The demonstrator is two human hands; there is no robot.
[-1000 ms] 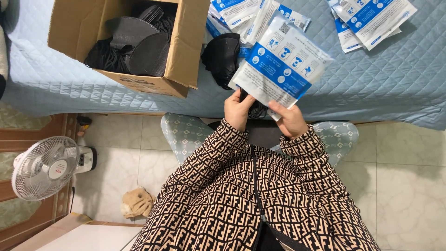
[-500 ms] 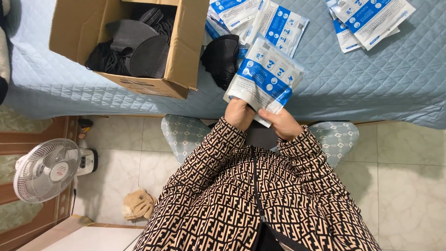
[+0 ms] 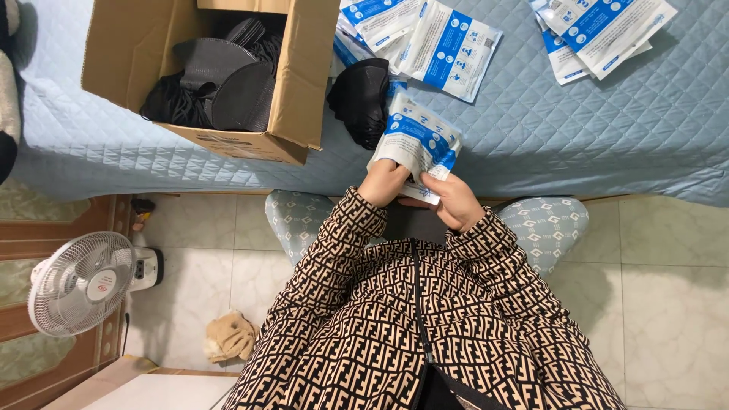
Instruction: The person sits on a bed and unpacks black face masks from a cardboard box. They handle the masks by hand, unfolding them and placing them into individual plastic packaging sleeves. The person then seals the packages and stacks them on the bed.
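Both of my hands hold one blue and white flat pouch [image 3: 416,140] at the near edge of the blue quilted bed [image 3: 531,129]. My left hand [image 3: 383,182] grips its lower left corner. My right hand [image 3: 453,199] pinches its lower right edge. Just beyond the pouch lies a stack of black masks [image 3: 361,99]. More blue and white pouches [image 3: 425,38] lie spread on the quilt above it.
An open cardboard box [image 3: 296,83] with black masks inside stands at the left on the bed. Another pile of pouches [image 3: 600,30] lies at the top right. A white fan [image 3: 80,282] and a tan cloth [image 3: 230,336] are on the tiled floor.
The pouch has come down and nearer to me, and tilted flatter. Both hands stayed on its lower edge.
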